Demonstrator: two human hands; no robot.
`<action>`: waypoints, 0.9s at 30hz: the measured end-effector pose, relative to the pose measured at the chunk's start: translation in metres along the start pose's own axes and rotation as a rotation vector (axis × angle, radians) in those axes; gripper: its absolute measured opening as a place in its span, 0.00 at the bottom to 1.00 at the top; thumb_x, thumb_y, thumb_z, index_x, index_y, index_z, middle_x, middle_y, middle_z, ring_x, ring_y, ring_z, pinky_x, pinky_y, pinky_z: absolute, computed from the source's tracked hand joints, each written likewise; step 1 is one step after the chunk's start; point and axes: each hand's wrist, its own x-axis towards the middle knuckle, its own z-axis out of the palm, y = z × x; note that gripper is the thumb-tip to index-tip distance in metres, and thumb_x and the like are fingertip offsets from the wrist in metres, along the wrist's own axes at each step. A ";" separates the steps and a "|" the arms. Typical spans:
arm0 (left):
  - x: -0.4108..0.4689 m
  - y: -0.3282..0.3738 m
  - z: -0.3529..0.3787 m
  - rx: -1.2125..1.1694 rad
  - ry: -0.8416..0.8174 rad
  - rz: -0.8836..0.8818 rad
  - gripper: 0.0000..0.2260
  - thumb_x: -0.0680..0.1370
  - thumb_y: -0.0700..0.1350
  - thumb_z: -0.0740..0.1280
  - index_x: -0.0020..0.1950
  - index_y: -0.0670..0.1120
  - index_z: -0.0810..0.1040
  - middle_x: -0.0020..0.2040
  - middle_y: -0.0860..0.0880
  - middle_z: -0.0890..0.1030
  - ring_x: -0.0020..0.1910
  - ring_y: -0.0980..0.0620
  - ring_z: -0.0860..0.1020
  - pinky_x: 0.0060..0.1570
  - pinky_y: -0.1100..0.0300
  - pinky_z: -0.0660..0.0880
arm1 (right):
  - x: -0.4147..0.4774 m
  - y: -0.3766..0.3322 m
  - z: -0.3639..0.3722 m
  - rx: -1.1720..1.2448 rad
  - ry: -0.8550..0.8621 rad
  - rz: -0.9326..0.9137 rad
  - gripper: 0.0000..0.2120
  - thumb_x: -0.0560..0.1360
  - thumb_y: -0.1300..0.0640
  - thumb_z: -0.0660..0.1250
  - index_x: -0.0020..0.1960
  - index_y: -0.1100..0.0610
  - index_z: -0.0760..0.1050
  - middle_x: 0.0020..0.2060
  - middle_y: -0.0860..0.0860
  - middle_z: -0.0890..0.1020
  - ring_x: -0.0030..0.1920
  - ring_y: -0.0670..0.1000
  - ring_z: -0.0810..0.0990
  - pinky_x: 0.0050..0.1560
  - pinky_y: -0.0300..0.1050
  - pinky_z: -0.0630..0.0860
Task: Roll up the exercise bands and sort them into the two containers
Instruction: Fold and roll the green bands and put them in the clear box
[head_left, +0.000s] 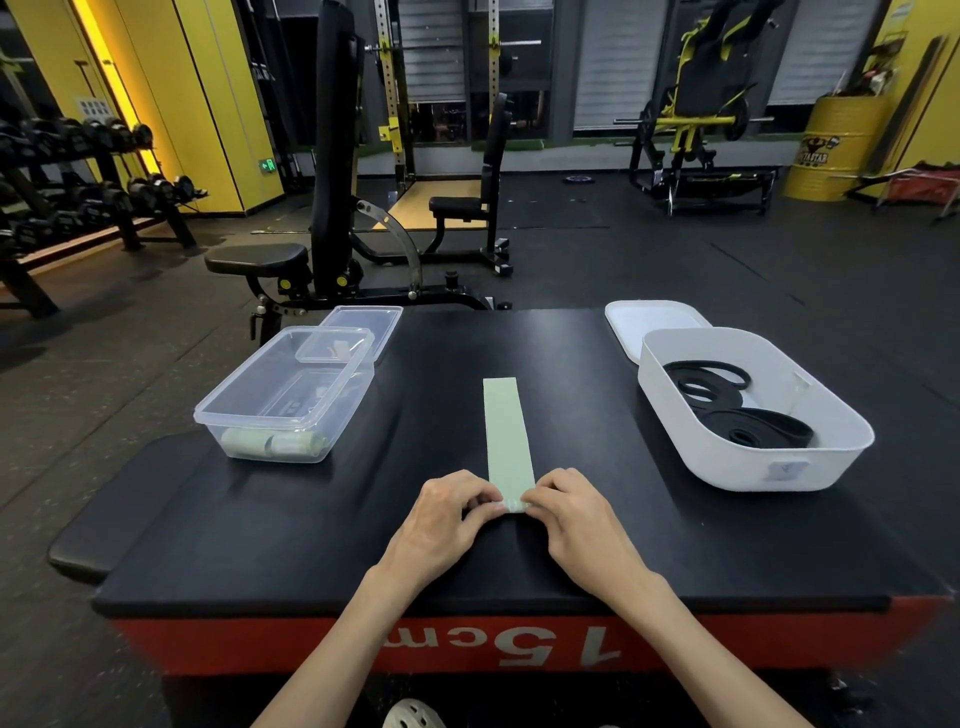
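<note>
A pale green exercise band (506, 431) lies flat and straight on the black padded platform (415, 545), running away from me. My left hand (449, 512) and my right hand (569, 512) pinch its near end from either side, where a small fold or roll has formed. A clear plastic container (285, 395) at the left holds two rolled green bands (272, 442) at its front. A white tub (753, 415) at the right holds coiled black bands (727, 405).
A clear lid (363, 325) lies behind the clear container and a white lid (644, 322) behind the tub. A black pad (119, 514) juts out at the platform's left. Weight benches, a dumbbell rack and a yellow barrel stand on the gym floor beyond.
</note>
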 end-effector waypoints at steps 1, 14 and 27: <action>-0.001 0.000 0.000 -0.001 -0.001 0.000 0.04 0.75 0.47 0.71 0.44 0.48 0.82 0.38 0.54 0.79 0.36 0.56 0.75 0.39 0.71 0.69 | -0.001 0.000 0.000 0.002 0.000 -0.006 0.05 0.73 0.64 0.69 0.48 0.58 0.81 0.41 0.48 0.77 0.44 0.47 0.74 0.43 0.34 0.72; 0.000 0.003 -0.001 -0.009 0.003 -0.017 0.02 0.74 0.47 0.71 0.44 0.50 0.80 0.36 0.56 0.77 0.36 0.56 0.75 0.41 0.73 0.68 | 0.001 0.001 0.002 0.001 -0.007 0.041 0.06 0.73 0.62 0.71 0.49 0.55 0.81 0.40 0.47 0.78 0.42 0.46 0.75 0.42 0.32 0.68; 0.002 0.004 -0.001 -0.009 0.013 0.005 0.03 0.74 0.44 0.72 0.43 0.49 0.78 0.38 0.56 0.78 0.39 0.58 0.76 0.42 0.71 0.70 | 0.002 0.003 0.000 0.057 0.027 0.022 0.04 0.72 0.63 0.71 0.45 0.56 0.83 0.40 0.47 0.78 0.43 0.46 0.74 0.43 0.32 0.69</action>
